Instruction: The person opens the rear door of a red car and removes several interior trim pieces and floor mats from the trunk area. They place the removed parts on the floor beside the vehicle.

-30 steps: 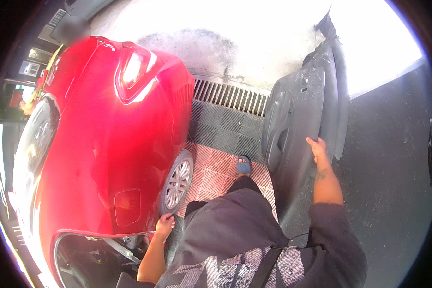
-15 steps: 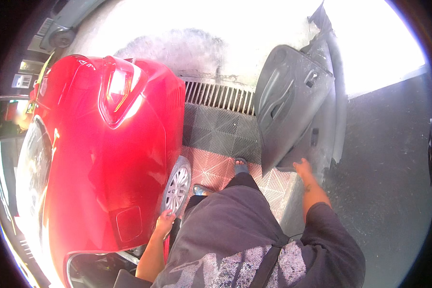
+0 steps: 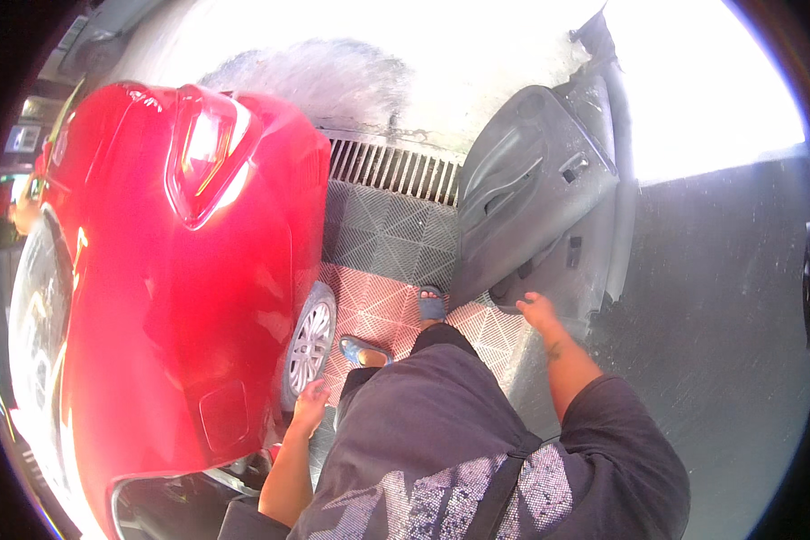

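Note:
My left hand [image 3: 310,407] hangs beside the rear wheel [image 3: 310,346] of a red car [image 3: 207,297], its fingers loosely apart and nothing visible in them. My right hand [image 3: 537,310] is at the lower end of dark grey car door trim panels [image 3: 526,193], which lean together in a stack on the right. Its fingers are slightly spread and hold nothing that I can see. Whether the fingertips touch the lowest panel cannot be made out. In the panels are a moulded armrest and small rectangular cutouts.
A metal drain grate [image 3: 394,169] crosses the floor ahead. Grey and red plastic floor tiles [image 3: 382,301] lie under my sandalled feet [image 3: 432,306]. A dark surface [image 3: 693,297] stretches along the right. Beyond the grate, pale ground [image 3: 459,63] is glaringly bright.
The scene has shifted a little leftward in view. My right hand has moved left along the lower end of the panels. My left hand's fingers look looser and farther from the car.

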A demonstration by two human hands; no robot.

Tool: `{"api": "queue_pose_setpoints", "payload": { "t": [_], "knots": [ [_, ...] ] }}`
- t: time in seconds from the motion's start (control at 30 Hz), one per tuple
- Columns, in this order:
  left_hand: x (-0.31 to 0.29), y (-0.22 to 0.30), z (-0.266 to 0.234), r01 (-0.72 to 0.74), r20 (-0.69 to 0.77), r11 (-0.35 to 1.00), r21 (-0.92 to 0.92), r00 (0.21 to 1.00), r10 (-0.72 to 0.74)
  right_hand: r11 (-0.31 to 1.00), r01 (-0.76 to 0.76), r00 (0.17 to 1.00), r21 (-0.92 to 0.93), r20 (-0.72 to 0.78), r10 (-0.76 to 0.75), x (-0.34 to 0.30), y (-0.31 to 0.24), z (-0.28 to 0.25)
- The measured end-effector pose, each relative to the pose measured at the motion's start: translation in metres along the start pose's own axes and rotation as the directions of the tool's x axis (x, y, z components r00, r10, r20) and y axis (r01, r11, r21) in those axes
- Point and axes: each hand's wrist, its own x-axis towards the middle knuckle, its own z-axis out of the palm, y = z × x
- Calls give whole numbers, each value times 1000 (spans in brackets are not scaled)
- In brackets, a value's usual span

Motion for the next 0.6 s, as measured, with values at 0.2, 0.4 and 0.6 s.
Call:
{"api": "queue_pose_setpoints", "payload": {
  "t": [0.2,0.4,0.6],
  "knots": [
    [-34,-82,68,-58,-22,994,-90,998,56,951,261,961,-164,134,-241,3,-44,19],
    [-82,-99,73,97,-104,984,-148,988,-113,919,390,846,-57,417,-333,45,-60,78],
    [-157,-207,148,-3,-371,832,-555,896,-244,696,645,725,-316,540,-427,3,-165,134]
  ]
}}
